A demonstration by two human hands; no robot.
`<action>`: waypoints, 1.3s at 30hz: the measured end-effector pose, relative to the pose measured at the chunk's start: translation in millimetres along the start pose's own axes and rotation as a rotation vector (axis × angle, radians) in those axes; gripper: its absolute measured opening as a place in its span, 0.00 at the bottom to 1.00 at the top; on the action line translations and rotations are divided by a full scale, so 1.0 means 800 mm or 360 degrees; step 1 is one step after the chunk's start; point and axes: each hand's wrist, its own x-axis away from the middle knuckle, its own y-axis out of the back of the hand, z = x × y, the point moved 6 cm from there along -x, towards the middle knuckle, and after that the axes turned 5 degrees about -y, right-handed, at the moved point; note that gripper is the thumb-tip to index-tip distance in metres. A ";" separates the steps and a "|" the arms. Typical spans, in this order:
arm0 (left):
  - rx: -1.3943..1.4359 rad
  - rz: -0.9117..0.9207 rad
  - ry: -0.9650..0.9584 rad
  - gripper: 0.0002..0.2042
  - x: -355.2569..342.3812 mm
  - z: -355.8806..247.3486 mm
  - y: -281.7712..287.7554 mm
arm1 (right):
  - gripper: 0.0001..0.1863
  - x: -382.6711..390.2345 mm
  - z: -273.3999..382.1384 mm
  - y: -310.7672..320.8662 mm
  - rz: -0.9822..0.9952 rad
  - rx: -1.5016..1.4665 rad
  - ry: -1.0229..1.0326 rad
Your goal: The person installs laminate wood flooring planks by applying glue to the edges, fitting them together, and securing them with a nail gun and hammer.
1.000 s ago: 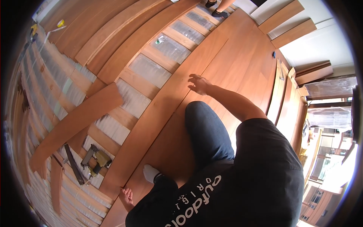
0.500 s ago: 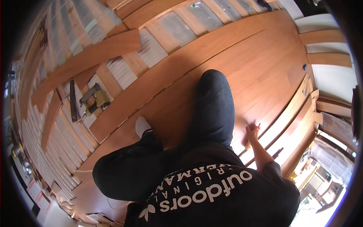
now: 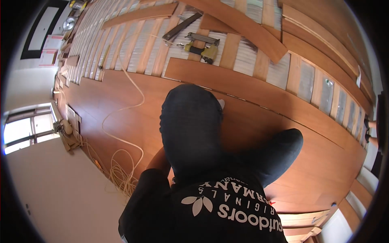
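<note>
My left forearm (image 3: 159, 162) comes out of the black sleeve beside my bent left knee. Its hand is hidden behind my leg. My right hand is out of sight behind my shirt. A small red thing (image 3: 272, 203) pokes out past the shirt's edge; what it is I cannot make out. Under me lies reddish-brown plank flooring (image 3: 324, 170). Ahead of my knees, a long floorboard (image 3: 227, 87) lies along it, with a narrow gap between the two. Beyond that board, a nail gun (image 3: 206, 52) rests on the battens.
A pale air hose (image 3: 142, 97) winds across the floor to a coil (image 3: 121, 178) at left. Ahead lie a dark flat bar (image 3: 182, 26), a loose plank (image 3: 255, 30) and stacked boards (image 3: 320, 32) over spaced battens (image 3: 229, 50). A wall (image 3: 60, 182) stands at left.
My view has swung left, bringing in the hose, coil and window. The right hand, seen earlier low by the red thing near the floor's edge, is now hidden.
</note>
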 end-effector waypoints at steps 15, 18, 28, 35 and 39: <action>-0.0822 0.0195 -0.1002 0.18 -0.237 -0.486 0.000 | 0.20 0.094 0.269 0.184 0.1254 -0.2601 0.0742; -0.0928 0.0213 -0.1236 0.17 -0.250 -0.605 -0.024 | 0.24 0.153 0.279 0.264 0.1429 -0.2678 0.1066; -0.0161 0.0159 -0.1597 0.14 -0.338 -0.844 -0.095 | 0.36 0.230 0.269 0.335 0.1012 -0.2574 0.1511; 0.1147 0.0315 -0.0769 0.24 -0.443 -0.939 -0.155 | 0.38 0.254 0.345 0.351 0.0923 -0.2855 0.1427; 0.1862 0.0151 -0.0276 0.25 -0.443 -0.985 -0.171 | 0.43 0.250 0.393 0.383 0.0838 -0.2736 0.1451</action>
